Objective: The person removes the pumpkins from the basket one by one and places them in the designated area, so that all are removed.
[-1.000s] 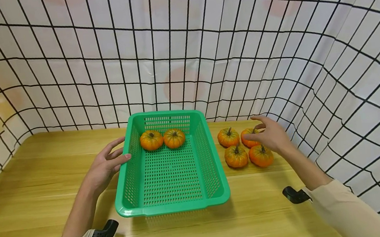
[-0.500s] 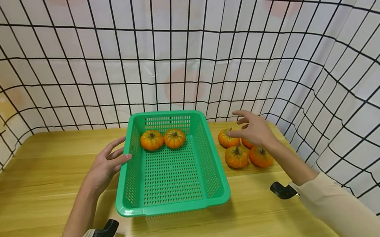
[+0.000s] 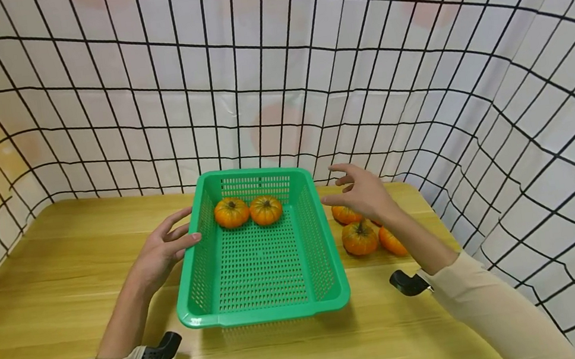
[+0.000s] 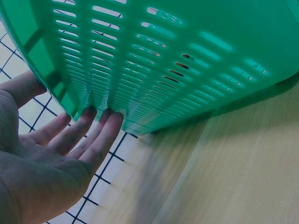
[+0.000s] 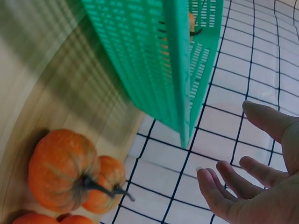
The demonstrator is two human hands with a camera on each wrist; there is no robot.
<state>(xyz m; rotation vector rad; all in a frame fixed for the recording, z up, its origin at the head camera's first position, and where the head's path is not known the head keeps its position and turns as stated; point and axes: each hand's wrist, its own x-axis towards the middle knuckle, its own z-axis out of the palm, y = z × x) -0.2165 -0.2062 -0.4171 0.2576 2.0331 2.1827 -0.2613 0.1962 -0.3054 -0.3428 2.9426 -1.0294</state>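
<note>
A green slotted plastic basket (image 3: 268, 313) stands on the wooden table with two small orange pumpkins (image 3: 231, 213) (image 3: 266, 210) at its far end. My left hand (image 3: 159, 255) holds the basket's left side, thumb over the rim. In the left wrist view its fingertips (image 4: 114, 116) meet the slotted outer wall. Near the far right corner of the rim hovers my right hand (image 3: 365, 194), fingers spread and nothing in them. Beyond the right wall sit more pumpkins (image 3: 359, 238), partly hidden by that hand and forearm; some also show in the right wrist view (image 5: 64, 170).
Behind the table (image 3: 308, 350) and along its right side runs a black wire grid (image 3: 271, 44) over white sheeting. Each sleeve cuff carries a black wrist mount (image 3: 160, 349).
My right hand has travelled left from above the pumpkins to the basket's right rim, empty throughout. My left hand stays on the basket, and the pumpkins keep their places.
</note>
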